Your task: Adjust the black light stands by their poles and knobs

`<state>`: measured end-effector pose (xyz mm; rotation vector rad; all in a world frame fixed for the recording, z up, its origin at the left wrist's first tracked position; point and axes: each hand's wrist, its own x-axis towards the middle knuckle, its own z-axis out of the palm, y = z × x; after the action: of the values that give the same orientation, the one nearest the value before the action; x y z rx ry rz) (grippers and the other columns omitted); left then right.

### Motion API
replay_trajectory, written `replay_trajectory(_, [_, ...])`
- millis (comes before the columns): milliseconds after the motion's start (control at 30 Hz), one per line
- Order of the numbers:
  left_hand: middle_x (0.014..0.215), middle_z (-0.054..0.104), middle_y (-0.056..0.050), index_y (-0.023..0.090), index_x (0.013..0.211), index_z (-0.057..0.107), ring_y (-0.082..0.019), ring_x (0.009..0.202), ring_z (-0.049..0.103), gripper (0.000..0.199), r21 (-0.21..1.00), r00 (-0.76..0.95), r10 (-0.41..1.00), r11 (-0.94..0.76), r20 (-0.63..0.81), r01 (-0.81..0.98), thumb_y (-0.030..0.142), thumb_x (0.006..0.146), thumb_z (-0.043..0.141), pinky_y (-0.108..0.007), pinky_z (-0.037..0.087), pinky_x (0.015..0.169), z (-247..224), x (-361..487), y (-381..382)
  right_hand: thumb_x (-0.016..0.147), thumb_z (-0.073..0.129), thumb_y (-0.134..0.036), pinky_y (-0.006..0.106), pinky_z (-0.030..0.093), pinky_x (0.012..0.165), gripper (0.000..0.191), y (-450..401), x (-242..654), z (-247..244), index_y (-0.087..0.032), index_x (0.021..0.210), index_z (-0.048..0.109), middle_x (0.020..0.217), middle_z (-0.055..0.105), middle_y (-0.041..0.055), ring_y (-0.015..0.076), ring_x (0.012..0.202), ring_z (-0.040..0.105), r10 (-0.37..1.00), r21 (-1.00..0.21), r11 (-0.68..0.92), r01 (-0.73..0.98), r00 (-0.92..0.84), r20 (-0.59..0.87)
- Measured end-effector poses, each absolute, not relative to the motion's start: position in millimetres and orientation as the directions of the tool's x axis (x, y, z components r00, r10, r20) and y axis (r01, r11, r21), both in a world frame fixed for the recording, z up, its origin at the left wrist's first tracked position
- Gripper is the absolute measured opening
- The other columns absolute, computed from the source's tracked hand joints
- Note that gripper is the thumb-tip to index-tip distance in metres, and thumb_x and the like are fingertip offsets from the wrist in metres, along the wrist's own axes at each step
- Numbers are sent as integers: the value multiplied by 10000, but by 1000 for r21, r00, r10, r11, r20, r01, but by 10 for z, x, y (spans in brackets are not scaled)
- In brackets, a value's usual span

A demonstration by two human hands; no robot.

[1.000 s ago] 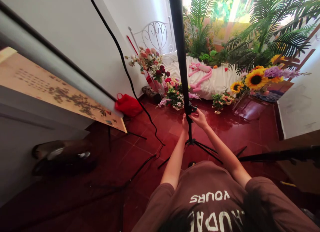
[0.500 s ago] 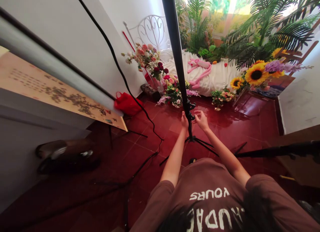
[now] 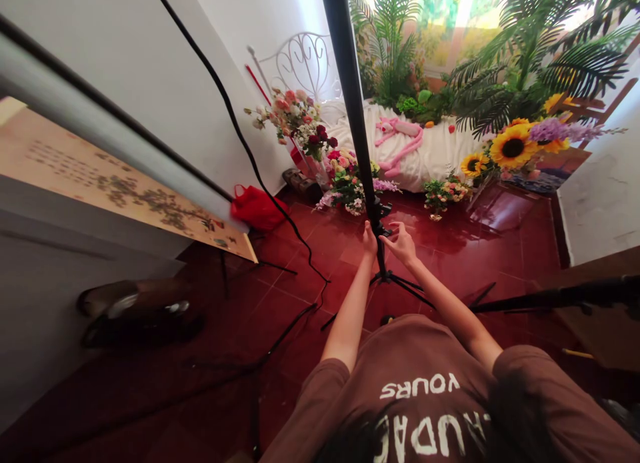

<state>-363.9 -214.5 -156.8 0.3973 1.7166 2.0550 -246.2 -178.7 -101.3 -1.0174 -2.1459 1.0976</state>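
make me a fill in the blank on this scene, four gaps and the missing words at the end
The left hand and right hand are at the lower part of a ____ pole. The plush toy lying on the white cloth is ____. The bag beside the hanging scroll is ____. The shirt's upper line of lettering reads ____.

Missing words: black; pink; red; YOURS.

Beyond, you see a pink plush toy point(image 3: 406, 138) on rumpled white cloth point(image 3: 440, 158), and yellow-petalled sunflowers point(image 3: 513, 148) off right.
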Motion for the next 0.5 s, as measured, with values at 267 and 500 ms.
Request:
replay_trajectory(267, [874, 686, -87, 161, 862, 641, -189, 835, 665, 657, 986, -840, 543, -130, -16, -103, 740, 874, 331, -332, 510, 834, -1639, -3669, -2146, 869, 642, -396, 262, 489, 663, 289, -1797, -2439, -1052, -252, 1115, 597, 816, 748, 8, 191, 765, 716, 816, -819, 361, 447, -577, 44])
replay_trajectory(500, [913, 692, -96, 165, 885, 650, -190, 886, 655, 692, 990, -836, 549, -120, 1, -77, 765, 864, 306, -317, 504, 860, -1666, -3687, -2138, 875, 632, -489, 234, 440, 625, 353, -1718, -2387, -980, -252, 1135, 657, 715, 729, 6, 194, 725, 705, 786, -722, 460, 517, -615, 61])
